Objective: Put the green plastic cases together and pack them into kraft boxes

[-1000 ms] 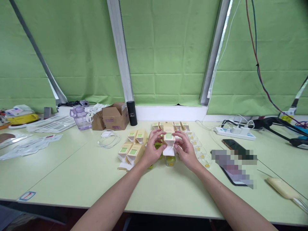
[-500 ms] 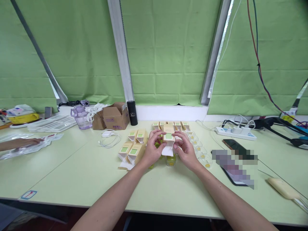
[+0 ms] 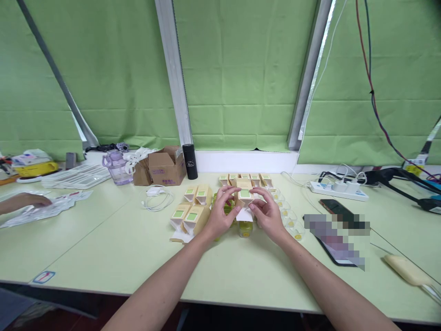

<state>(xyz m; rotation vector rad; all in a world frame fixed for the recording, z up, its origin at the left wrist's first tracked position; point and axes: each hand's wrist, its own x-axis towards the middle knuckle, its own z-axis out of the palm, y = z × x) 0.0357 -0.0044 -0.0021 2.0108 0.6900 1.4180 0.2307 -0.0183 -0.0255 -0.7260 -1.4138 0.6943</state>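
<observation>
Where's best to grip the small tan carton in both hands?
By its two long side walls, coming in from left and right, as the left hand and right hand do on the tan carton. Its green-labelled face points up and its white flap hangs open at the near end, so those are probably best left free.

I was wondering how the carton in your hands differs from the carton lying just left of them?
The held carton is lifted off the table, pinched between left hand and right hand; the lying carton rests on it, untouched. The held carton faces the camera squarely, a white flap hanging below; the lying carton sits slanted. Both are tan with a green square on the near end.
</observation>
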